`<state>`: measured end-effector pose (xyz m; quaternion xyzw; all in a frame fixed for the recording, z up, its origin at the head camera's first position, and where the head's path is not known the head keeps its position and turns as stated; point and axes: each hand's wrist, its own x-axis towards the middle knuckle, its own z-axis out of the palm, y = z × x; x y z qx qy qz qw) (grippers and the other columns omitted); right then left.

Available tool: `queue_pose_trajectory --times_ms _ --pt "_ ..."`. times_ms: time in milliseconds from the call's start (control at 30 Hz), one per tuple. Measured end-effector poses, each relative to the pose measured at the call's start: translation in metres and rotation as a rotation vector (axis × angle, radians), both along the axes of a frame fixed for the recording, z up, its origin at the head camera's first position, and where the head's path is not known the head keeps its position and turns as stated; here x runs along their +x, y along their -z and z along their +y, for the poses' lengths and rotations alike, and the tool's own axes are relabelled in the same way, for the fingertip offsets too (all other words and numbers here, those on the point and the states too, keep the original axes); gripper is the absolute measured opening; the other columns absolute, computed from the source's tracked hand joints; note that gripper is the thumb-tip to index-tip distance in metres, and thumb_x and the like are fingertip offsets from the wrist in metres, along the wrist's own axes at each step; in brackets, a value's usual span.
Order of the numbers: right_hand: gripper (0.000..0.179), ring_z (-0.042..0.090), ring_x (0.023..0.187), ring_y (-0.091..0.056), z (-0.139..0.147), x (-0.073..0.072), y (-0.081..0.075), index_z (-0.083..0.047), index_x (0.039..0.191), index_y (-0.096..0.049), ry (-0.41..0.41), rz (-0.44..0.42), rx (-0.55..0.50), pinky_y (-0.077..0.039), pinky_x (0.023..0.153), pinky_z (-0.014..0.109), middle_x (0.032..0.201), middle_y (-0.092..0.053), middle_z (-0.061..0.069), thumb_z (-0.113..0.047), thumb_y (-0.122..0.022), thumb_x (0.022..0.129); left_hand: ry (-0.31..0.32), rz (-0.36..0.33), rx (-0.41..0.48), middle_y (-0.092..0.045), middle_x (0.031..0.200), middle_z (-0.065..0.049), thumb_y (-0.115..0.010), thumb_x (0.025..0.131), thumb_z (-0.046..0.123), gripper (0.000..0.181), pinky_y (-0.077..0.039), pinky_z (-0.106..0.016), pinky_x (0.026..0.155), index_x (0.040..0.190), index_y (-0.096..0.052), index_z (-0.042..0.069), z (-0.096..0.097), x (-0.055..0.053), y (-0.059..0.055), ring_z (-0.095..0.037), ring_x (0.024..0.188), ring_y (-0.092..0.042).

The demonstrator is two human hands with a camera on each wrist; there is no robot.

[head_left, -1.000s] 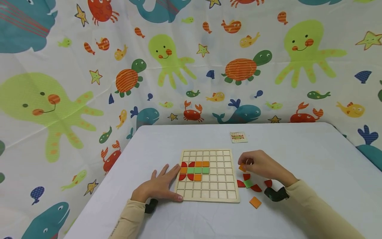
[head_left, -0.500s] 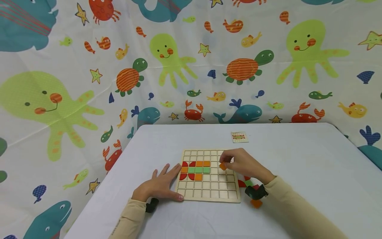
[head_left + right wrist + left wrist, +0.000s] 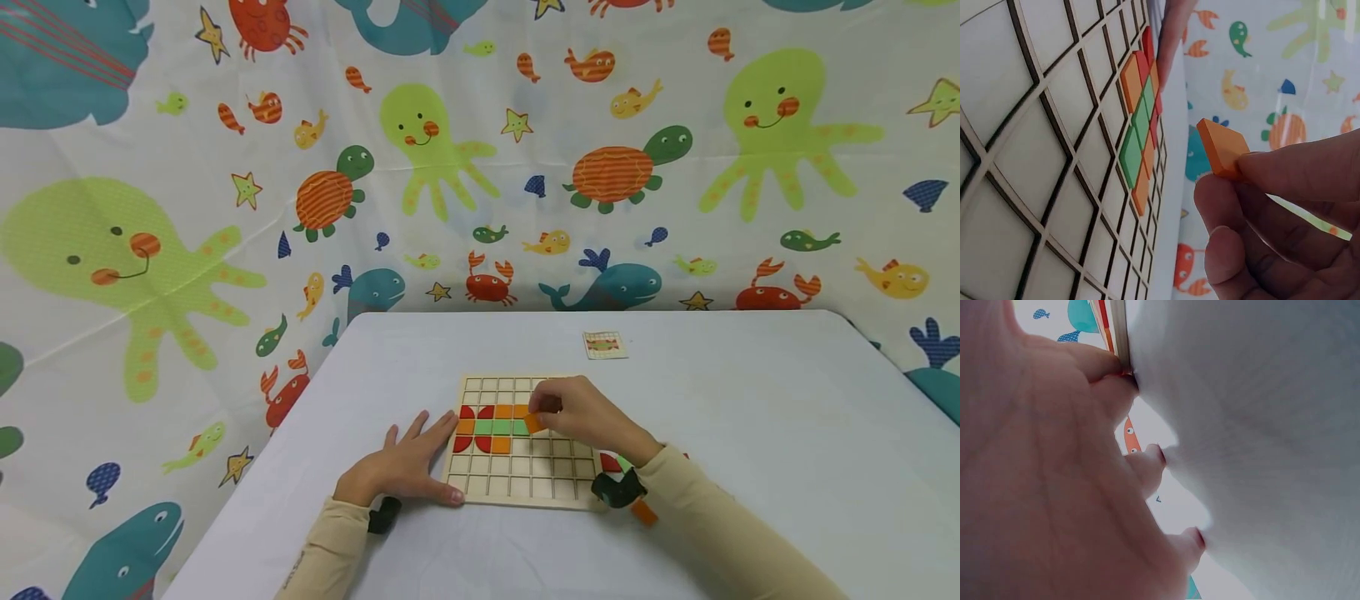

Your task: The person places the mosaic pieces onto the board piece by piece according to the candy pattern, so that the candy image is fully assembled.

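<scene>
My right hand (image 3: 588,412) pinches an orange square tile (image 3: 1222,147) between thumb and fingertips, tilted above the wooden grid board (image 3: 525,487). In the head view the tile is near the right end of the laid rows. Green square tiles (image 3: 501,427), orange square tiles (image 3: 500,446) and red rounded tiles (image 3: 483,445) lie in cells at the board's left. Fingers spread, my left hand (image 3: 401,471) rests by the board's left side, its thumb at the front left corner. The left wrist view shows its fingertips touching the white table and the board's edge.
A small picture card (image 3: 604,346) lies behind the board. To the right, partly hidden by my right wrist, are a loose orange tile (image 3: 644,512), a red tile (image 3: 611,462) and a bit of green. A sea-animal cloth (image 3: 450,233) hangs behind the table.
My right hand has carried the orange tile leftward from the loose tiles beside the board to above the laid tiles. The left hand has stayed at the board's left side.
</scene>
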<state>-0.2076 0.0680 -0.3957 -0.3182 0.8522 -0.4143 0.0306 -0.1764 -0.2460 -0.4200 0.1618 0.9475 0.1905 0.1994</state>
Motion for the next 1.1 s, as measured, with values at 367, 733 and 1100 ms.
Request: queue_pose_trajectory --times_ms 367,733,1100 --pt "0.015 0.012 0.081 -0.062 -0.011 0.0 0.011 -0.009 0.096 -0.075 0.015 0.016 0.028 -0.056 0.077 0.029 0.089 -0.071 -0.005 0.006 -0.074 0.093 -0.007 0.008 -0.01 -0.021 0.178 -0.005 -0.091 0.077 0.059 0.124 0.002 -0.075 0.122 0.172 -0.025 0.013 -0.001 0.0 0.004 -0.04 0.164 -0.002" --pt "0.016 0.014 0.084 -0.063 -0.015 0.002 0.016 -0.006 0.105 -0.08 0.029 -0.027 0.061 -0.057 0.08 0.03 0.095 -0.075 0.005 0.004 -0.074 0.093 -0.001 -0.001 0.002 -0.02 0.178 -0.006 -0.091 0.077 0.058 0.124 0.002 -0.076 0.121 0.172 -0.024 0.013 0.0 0.0 0.001 -0.042 0.163 -0.002" --pt "0.018 0.016 0.088 -0.063 -0.019 -0.001 0.023 -0.007 0.104 -0.081 0.022 -0.035 0.062 -0.057 0.082 0.03 0.099 -0.075 0.003 0.006 -0.073 0.093 0.002 -0.002 -0.004 -0.021 0.178 -0.006 -0.091 0.077 0.058 0.125 0.002 -0.076 0.121 0.172 -0.024 0.013 -0.001 0.0 0.003 -0.041 0.163 -0.002"
